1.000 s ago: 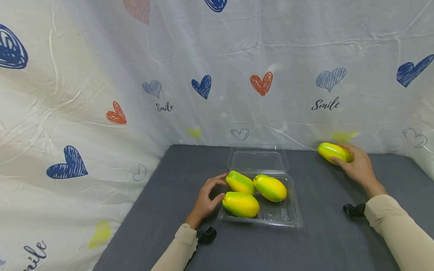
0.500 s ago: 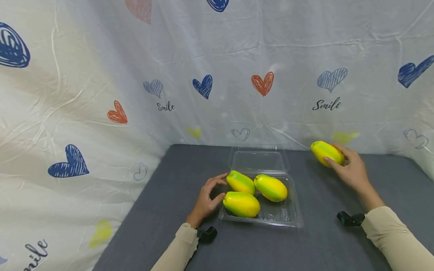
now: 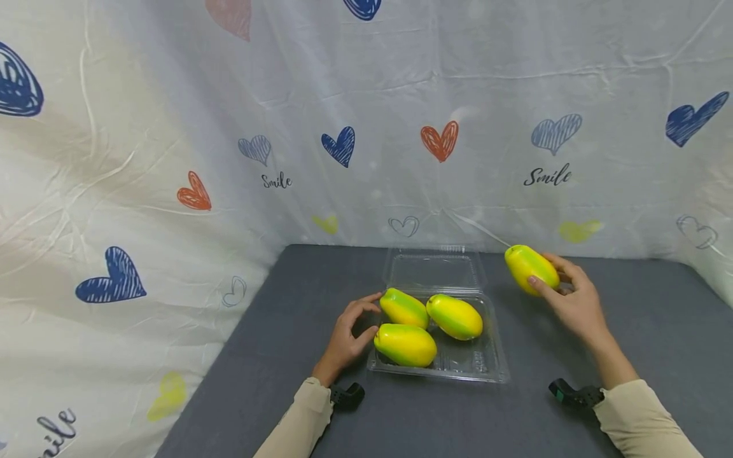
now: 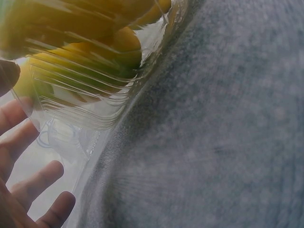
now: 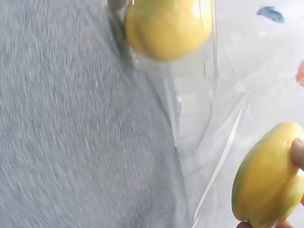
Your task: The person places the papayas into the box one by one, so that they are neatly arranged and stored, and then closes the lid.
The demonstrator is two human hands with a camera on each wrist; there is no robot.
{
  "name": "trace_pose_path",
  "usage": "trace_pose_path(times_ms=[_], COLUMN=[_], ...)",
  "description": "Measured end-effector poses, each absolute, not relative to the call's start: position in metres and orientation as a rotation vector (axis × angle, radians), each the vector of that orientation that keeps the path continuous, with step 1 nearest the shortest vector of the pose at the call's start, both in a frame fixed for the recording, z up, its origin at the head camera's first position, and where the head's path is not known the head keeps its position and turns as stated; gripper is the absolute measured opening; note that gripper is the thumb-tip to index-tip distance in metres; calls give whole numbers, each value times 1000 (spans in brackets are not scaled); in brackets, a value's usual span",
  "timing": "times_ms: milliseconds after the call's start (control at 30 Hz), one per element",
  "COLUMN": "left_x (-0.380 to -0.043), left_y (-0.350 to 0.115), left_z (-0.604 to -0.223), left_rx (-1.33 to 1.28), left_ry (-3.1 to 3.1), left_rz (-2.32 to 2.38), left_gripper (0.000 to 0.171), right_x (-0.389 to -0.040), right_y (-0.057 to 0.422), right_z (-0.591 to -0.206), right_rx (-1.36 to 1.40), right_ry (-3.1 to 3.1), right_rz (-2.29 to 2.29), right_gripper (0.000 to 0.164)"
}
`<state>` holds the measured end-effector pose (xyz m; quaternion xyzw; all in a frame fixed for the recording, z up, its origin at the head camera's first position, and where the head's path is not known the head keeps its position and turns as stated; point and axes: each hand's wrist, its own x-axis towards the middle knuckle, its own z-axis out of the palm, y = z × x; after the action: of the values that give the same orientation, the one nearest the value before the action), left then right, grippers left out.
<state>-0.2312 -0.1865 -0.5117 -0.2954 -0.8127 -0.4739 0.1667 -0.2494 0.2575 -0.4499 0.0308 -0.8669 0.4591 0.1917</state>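
Note:
My right hand (image 3: 575, 302) holds a yellow-green papaya (image 3: 530, 270) to the right of the clear plastic container, thumb on the near side and fingers behind. In the right wrist view this papaya (image 5: 266, 178) shows at the lower right. The container (image 3: 475, 372) lies with three papayas in it: one at the back left (image 3: 403, 308), one at the right (image 3: 455, 317) and one at the front left (image 3: 405, 345). At the container's left side rests my left hand (image 3: 346, 337), thumb and spread fingers at its wall, as the left wrist view also shows.
The container's hinged lid (image 3: 435, 270) lies folded back toward the far table edge. A dark grey cloth covers the table (image 3: 458, 420). Behind it hangs a pale curtain (image 3: 366, 89) printed with hearts. Each wrist carries a black camera band (image 3: 346, 397).
My right hand has moved left from the back right, bringing the papaya toward the container and tilting it more upright. The left hand and the three papayas in the container stay put.

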Motion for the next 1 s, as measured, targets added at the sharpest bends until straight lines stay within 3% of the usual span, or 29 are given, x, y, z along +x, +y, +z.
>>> trace_pose_path(times_ms=[1000], left_x=[-228], left_y=[-185], left_z=[-509], left_rx=[-833], left_ry=[-2298], left_rz=[-1335], left_gripper=[29], right_x=[-234], right_y=[237], right_z=[-446], right_rx=[143], right_ry=[-2407], right_rz=[1202], right_gripper=[59])
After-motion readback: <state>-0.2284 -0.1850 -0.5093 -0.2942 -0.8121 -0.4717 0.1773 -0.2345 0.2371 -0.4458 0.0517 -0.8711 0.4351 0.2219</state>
